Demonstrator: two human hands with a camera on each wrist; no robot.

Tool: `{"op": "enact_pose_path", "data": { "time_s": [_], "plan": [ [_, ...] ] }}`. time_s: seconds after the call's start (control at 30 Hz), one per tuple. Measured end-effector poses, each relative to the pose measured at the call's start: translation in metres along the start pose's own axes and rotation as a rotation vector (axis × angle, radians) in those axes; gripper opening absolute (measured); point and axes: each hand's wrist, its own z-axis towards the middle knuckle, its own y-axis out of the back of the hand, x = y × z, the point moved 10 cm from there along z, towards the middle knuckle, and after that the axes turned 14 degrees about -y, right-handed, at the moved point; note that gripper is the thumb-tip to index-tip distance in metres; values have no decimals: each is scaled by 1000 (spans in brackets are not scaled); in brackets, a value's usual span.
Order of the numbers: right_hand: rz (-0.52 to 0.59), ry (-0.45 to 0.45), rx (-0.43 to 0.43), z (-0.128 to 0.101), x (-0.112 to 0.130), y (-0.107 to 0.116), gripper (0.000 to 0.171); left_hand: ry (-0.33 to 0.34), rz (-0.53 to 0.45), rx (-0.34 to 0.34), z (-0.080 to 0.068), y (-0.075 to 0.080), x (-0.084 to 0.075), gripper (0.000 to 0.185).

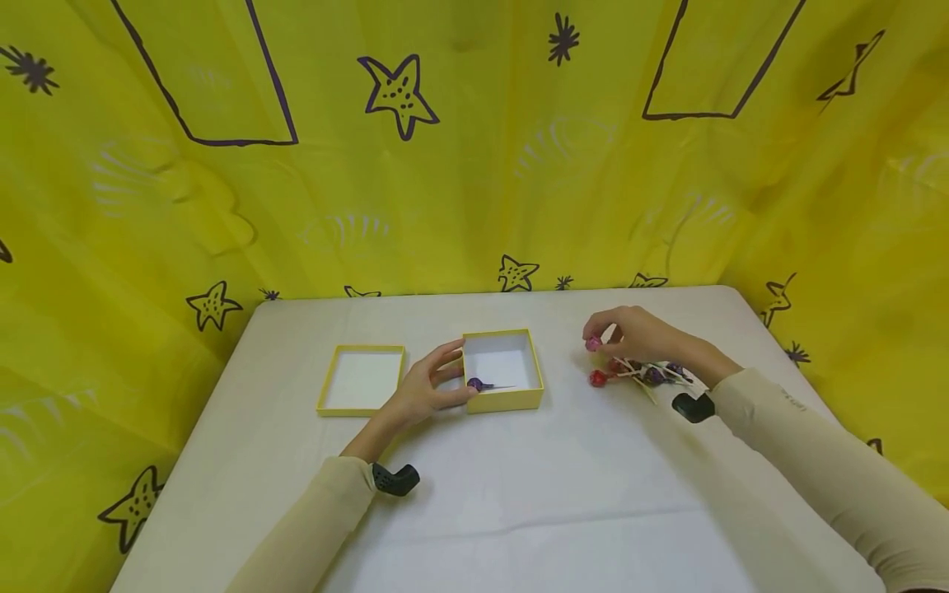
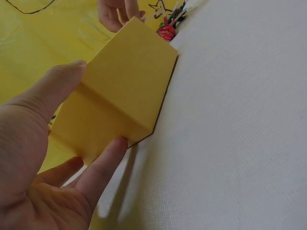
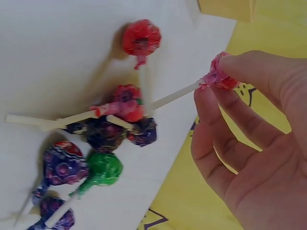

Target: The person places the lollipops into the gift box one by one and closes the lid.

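Observation:
My left hand [image 1: 424, 387] rests against the left side of a yellow box [image 1: 504, 401], white inside, its thumb by the front corner. In the left wrist view, thumb and fingertips touch the outer walls of the box [image 2: 129, 72]. One purple-wrapped lollipop [image 1: 477, 384] lies in the box. To the right, my right hand [image 1: 633, 331] pinches a pink-wrapped lollipop [image 3: 221, 72] by its head between thumb and fingers, its white stick pointing away from the hand. Beneath it lies a pile of lollipops: red [image 3: 141, 37], green [image 3: 103, 168] and purple [image 3: 64, 165], sticks crossing.
A shallow yellow-rimmed lid [image 1: 363, 379], white inside, lies left of the box. The table [image 1: 563, 502] has a white cloth. A yellow curtain [image 1: 474, 189] with drawn stars hangs behind and at both sides.

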Motion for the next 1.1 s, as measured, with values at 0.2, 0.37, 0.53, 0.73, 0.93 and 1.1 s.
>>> {"op": "enact_pose_path", "data": {
  "time_s": [0.2, 0.37, 0.53, 0.73, 0.93, 1.1],
  "plan": [
    [-4, 41, 3, 0, 19, 10, 15, -7, 4, 3, 1, 0, 1, 87],
    [-5, 47, 0, 1, 34, 19, 15, -13, 0, 5, 1, 0, 1, 87],
    [-5, 75, -20, 4, 53, 26, 15, -10, 4, 1, 1, 0, 0, 87],
    [13, 115, -29, 9, 72, 30, 15, -26, -11, 1, 1, -1, -1, 86],
    [9, 116, -31, 13, 87, 30, 21, -34, -7, 2, 1, -1, -2, 86],
    [9, 126, -24, 16, 100, 28, 21, -21, 9, -4, 1, 0, 0, 85]
  ]
}}
